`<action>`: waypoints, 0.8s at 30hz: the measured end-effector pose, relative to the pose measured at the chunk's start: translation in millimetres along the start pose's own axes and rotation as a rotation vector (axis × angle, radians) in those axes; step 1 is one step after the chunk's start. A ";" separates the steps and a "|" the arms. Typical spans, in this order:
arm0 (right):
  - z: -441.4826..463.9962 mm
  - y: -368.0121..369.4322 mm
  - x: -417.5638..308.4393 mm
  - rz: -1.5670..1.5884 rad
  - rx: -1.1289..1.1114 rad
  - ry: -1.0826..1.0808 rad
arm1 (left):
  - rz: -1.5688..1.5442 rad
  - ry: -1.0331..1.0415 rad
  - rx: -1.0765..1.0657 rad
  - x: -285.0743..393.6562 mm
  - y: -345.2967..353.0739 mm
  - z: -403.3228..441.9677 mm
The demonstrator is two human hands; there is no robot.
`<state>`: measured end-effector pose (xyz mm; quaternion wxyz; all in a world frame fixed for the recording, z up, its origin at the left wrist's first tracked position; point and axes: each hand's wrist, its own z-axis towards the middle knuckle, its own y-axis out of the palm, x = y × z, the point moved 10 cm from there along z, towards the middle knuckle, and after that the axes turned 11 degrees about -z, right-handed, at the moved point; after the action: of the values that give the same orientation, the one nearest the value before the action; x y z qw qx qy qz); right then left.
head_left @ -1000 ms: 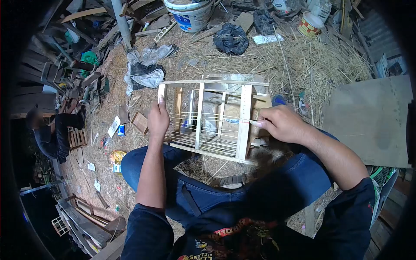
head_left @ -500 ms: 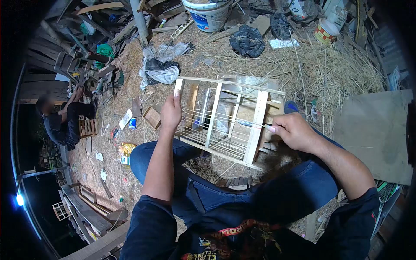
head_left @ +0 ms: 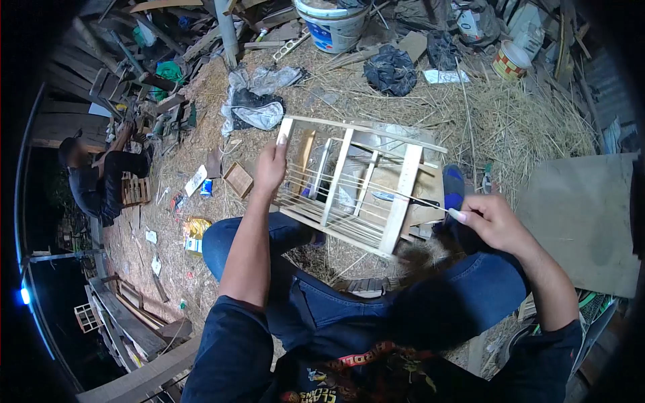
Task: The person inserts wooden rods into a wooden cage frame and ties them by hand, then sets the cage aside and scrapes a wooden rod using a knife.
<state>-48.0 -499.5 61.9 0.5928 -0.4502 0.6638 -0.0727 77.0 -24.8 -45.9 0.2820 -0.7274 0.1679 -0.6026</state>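
Observation:
A wooden frame (head_left: 405, 195) with thin sticks (head_left: 332, 224) strung through its bars is held tilted over my lap. My left hand (head_left: 271, 166) is closed round the left end bar of this frame, thumb on top. To the right of the frame, my right hand (head_left: 490, 220) pinches the end of a thin stick (head_left: 440, 207) between thumb and fingers. That stick reaches leftward to the frame's right bar. A dark, slim object (head_left: 424, 201) shows beside the stick; its kind is hard to make out.
Straw and shavings cover the ground. A small wooden box (head_left: 238, 180), a grey cloth (head_left: 259, 111), a black plastic bag (head_left: 390, 70) and a white bucket (head_left: 330, 28) lie beyond the frame. A board (head_left: 578, 221) is at right. Another person (head_left: 94, 176) sits at far left.
My right hand has moved right, away from the frame, and more of the thin stick shows between them. My left hand keeps its hold on the frame. The view has shifted slightly.

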 end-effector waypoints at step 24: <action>-95.6 -38.4 77.1 0.325 0.234 0.274 | -0.212 -0.029 -0.194 21.6 -32.9 -5.2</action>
<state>-101.6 -616.4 57.9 0.5491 -0.2518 0.7889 -0.1130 73.6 -12.6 -8.2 0.1473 -0.7737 0.1434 -0.5993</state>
